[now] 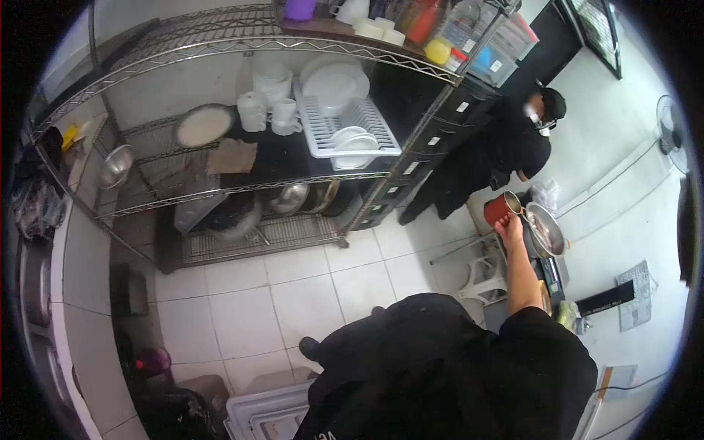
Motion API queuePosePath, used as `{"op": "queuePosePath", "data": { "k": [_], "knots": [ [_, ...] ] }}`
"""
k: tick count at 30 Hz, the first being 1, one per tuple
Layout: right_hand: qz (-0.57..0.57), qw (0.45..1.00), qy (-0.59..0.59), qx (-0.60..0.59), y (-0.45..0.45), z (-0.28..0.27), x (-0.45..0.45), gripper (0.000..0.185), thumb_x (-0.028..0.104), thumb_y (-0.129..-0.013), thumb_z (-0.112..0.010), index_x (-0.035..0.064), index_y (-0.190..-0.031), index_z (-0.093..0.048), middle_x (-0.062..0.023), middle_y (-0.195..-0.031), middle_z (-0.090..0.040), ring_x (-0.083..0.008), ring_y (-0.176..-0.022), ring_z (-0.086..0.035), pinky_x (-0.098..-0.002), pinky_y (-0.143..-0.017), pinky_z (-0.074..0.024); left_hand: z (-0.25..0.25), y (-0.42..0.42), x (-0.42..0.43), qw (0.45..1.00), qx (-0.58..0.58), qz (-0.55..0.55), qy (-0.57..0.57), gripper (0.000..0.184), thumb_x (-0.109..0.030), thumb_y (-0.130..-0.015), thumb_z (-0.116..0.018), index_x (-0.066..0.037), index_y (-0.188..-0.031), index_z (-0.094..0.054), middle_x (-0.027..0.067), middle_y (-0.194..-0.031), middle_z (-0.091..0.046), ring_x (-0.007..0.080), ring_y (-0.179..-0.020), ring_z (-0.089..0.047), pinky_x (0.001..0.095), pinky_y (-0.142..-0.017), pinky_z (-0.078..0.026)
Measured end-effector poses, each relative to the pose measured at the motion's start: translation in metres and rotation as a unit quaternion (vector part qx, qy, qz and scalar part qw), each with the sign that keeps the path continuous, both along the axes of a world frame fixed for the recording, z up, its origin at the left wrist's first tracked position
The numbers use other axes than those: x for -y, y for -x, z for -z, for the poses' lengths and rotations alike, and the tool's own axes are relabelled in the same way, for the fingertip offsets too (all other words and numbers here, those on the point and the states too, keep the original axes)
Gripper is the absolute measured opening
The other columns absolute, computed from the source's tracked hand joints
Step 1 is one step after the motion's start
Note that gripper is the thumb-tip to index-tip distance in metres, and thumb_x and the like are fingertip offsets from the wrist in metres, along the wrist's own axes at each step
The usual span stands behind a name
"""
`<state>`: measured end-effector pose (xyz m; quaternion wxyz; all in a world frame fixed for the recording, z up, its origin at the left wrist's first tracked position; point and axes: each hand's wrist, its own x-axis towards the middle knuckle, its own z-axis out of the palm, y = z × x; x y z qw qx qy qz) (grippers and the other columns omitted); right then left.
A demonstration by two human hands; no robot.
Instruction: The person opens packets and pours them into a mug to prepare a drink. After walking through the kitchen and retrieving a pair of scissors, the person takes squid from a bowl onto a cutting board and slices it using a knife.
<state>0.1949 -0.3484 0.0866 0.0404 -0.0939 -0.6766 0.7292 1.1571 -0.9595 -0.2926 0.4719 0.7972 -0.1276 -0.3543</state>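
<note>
Right hand (509,224): arm extended along the right side, fingers clamped on a red mug (499,210). Left hand: out of view, so grip cannot be told. Mug position: beside the near-left rim of a metal bowl (546,229), partly overlapping it from this angle; contact between the two cannot be judged. Bowl holds pale pieces, too small to identify, and sits toward the wall-side edge of the counter (499,312). A clear plastic bag (545,193) lies just past the bowl's far rim. White plastic stool (484,279) stands against the counter's open side. Second person (506,154), black clothing and cap, is at the counter's far end, bent toward it. Opposite: wire rack (249,194). On its middle shelf, a white dish rack (350,136) with plates is near the right end; white cups (268,114) stand left of it, brown sheet (232,156) by the front edge
</note>
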Motion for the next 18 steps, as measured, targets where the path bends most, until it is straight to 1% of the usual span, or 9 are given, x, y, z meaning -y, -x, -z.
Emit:
{"op": "queuePosePath", "data": {
  "k": [1,4,6,7,9,10,15,17,18],
  "knots": [
    [0.029,0.999,0.003,0.026,0.003,-0.007,0.003,0.014,0.024,-0.09,-0.051,0.0106,-0.086,-0.05,-0.0031,-0.07,-0.05,-0.0181,-0.063,-0.054,-0.0318,-0.054,-0.0535,0.003,0.007,0.002,1.0,0.012,0.01,-0.005,0.077,-0.053,-0.087,-0.049,-0.009,-0.145,-0.024,0.02,-0.15,-0.019,0.0425,-0.136,-0.018,0.0602,-0.107,-0.022],
    [0.042,0.999,-0.001,0.009,0.007,-0.021,0.007,0.013,0.022,-0.091,-0.051,0.0098,-0.087,-0.051,-0.003,-0.073,-0.052,-0.0173,-0.064,-0.055,-0.0314,-0.055,-0.0544,0.01,0.029,0.003,0.998,0.037,0.039,-0.027,0.077,-0.052,-0.086,-0.05,-0.009,-0.144,-0.025,0.0208,-0.15,-0.019,0.0431,-0.135,-0.019,0.0595,-0.106,-0.022],
    [-0.004,1.0,0.008,-0.008,0.01,-0.023,0.009,0.011,0.02,-0.091,-0.05,0.0093,-0.088,-0.052,-0.0033,-0.077,-0.053,-0.0162,-0.067,-0.055,-0.0319,-0.057,-0.0549,0.011,0.04,0.003,0.997,0.047,0.058,-0.034,0.077,-0.051,-0.085,-0.051,-0.008,-0.144,-0.025,0.0212,-0.149,-0.019,0.0434,-0.135,-0.019,0.0591,-0.106,-0.023],
    [0.0,1.0,0.008,-0.008,0.01,-0.025,0.01,0.011,0.02,-0.091,-0.05,0.0093,-0.088,-0.052,-0.0033,-0.077,-0.053,-0.0162,-0.067,-0.055,-0.0319,-0.057,-0.0549,0.012,0.045,0.002,0.996,0.055,0.065,-0.036,0.077,-0.05,-0.085,-0.051,-0.008,-0.144,-0.025,0.0215,-0.149,-0.019,0.0436,-0.135,-0.02,0.0589,-0.106,-0.023],
    [0.003,0.999,0.01,-0.033,0.013,-0.031,0.016,0.011,0.02,-0.091,-0.052,0.0092,-0.089,-0.053,-0.0033,-0.079,-0.053,-0.0158,-0.07,-0.054,-0.0323,-0.06,-0.0551,0.014,0.051,0.0,0.993,0.071,0.078,-0.042,0.077,-0.049,-0.084,-0.052,-0.008,-0.143,-0.026,0.022,-0.149,-0.02,0.044,-0.134,-0.02,0.0584,-0.106,-0.023],
    [0.014,1.0,0.014,-0.022,0.013,-0.035,0.019,0.01,0.019,-0.091,-0.053,0.0093,-0.091,-0.054,-0.0031,-0.079,-0.053,-0.0153,-0.071,-0.054,-0.0324,-0.063,-0.0549,0.015,0.053,-0.002,0.992,0.079,0.087,-0.046,0.077,-0.049,-0.084,-0.052,-0.007,-0.143,-0.026,0.0222,-0.149,-0.02,0.0441,-0.134,-0.02,0.0582,-0.106,-0.024],
    [0.007,1.0,-0.013,-0.026,0.013,-0.053,0.029,0.01,0.018,-0.091,-0.054,0.0094,-0.095,-0.056,-0.0019,-0.081,-0.053,-0.0158,-0.071,-0.054,-0.0319,-0.064,-0.0546,0.018,0.063,-0.013,0.985,0.119,0.117,-0.05,0.076,-0.046,-0.083,-0.054,-0.006,-0.142,-0.027,0.0234,-0.148,-0.02,0.045,-0.133,-0.022,0.0571,-0.106,-0.025],
    [0.024,0.998,-0.033,-0.04,0.016,-0.059,0.031,0.014,0.018,-0.091,-0.056,0.0092,-0.102,-0.057,-0.0023,-0.086,-0.055,-0.0169,-0.075,-0.056,-0.032,-0.064,-0.0548,0.021,0.066,-0.023,0.981,0.136,0.129,-0.057,0.076,-0.045,-0.082,-0.055,-0.006,-0.142,-0.028,0.0239,-0.148,-0.02,0.0454,-0.132,-0.022,0.0567,-0.106,-0.025],
    [0.019,0.998,-0.037,-0.041,0.018,-0.065,0.033,0.014,0.018,-0.091,-0.056,0.0092,-0.102,-0.057,-0.0023,-0.086,-0.055,-0.0169,-0.075,-0.056,-0.032,-0.064,-0.0548,0.022,0.069,-0.031,0.979,0.142,0.132,-0.062,0.076,-0.045,-0.082,-0.055,-0.006,-0.141,-0.028,0.0242,-0.147,-0.02,0.0456,-0.132,-0.023,0.0564,-0.106,-0.025]
  ]
}}
